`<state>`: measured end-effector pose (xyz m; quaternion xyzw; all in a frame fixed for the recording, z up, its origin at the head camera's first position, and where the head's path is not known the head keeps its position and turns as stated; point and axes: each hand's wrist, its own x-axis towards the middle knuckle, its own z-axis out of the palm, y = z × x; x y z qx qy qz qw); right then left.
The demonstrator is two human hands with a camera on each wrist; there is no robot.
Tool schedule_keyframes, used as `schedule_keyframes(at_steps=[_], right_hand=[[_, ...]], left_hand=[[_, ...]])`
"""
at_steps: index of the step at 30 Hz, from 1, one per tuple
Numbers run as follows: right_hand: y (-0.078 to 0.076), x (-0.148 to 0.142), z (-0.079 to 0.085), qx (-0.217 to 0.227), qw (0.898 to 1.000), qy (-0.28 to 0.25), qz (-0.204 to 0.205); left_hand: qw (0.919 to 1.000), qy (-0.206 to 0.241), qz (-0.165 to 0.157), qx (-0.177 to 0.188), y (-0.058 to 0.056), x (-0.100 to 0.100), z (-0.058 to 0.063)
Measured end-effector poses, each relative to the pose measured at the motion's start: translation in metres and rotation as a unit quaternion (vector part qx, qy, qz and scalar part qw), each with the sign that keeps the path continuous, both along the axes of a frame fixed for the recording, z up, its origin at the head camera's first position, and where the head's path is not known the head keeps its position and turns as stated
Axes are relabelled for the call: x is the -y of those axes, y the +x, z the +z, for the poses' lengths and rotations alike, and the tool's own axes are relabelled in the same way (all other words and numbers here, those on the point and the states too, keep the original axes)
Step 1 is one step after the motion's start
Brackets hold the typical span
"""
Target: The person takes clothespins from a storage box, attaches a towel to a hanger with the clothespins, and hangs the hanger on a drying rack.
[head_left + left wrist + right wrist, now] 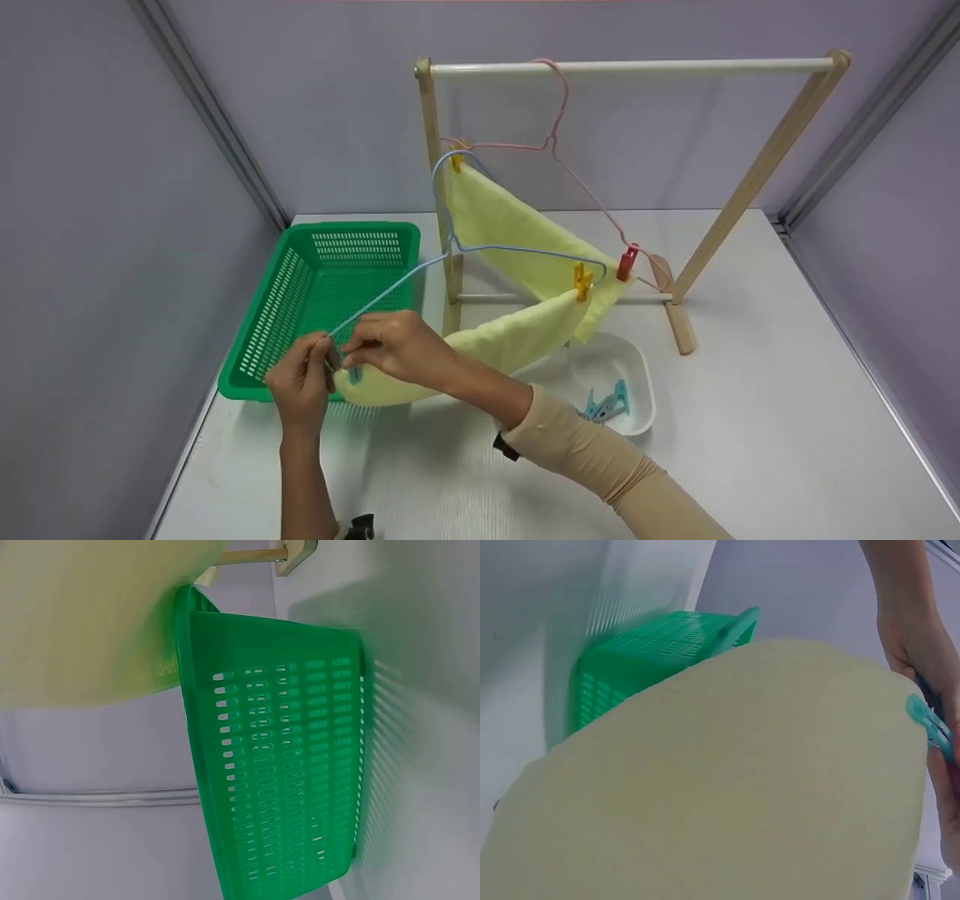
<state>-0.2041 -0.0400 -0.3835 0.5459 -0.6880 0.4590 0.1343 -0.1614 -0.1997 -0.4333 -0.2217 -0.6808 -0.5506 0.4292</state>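
My left hand (300, 379) grips the left end of a blue wire hanger (517, 250), close to the corner of a pale yellow cloth (525, 330). With thumb and fingers my right hand (401, 345) pinches a teal clothespin (355, 373) at that same corner. The right wrist view shows this clothespin (930, 722) biting the cloth (727, 765), with fingers around its other end. A yellow clothespin (583, 282) fastens the cloth's other corner near the hanger's right end. Between the two corners the cloth sags.
Behind, a pink hanger (553, 139) hangs from the rack's white bar (637, 67), bearing another yellow cloth (499, 225) held by yellow and red (628, 262) clothespins. A green basket (259, 330) stands at left. Several clothespins (607, 405) lie in a white tray (651, 394).
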Motion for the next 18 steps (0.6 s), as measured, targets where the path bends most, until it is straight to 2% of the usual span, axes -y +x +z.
schedule_keyframes(at_steps=[9, 18], right_hand=[[-0.0006, 0.0024, -0.0028, -0.002, 0.999, 0.026, -0.030], [0.0006, 0.0010, -0.0056, 0.067, 0.996, 0.055, -0.028]], left_hand=[[0.9999, -0.003, 0.012, -0.008, 0.0007, -0.0024, 0.0006], [0.9997, -0.008, 0.022, 0.000, 0.0023, -0.0034, -0.0011]])
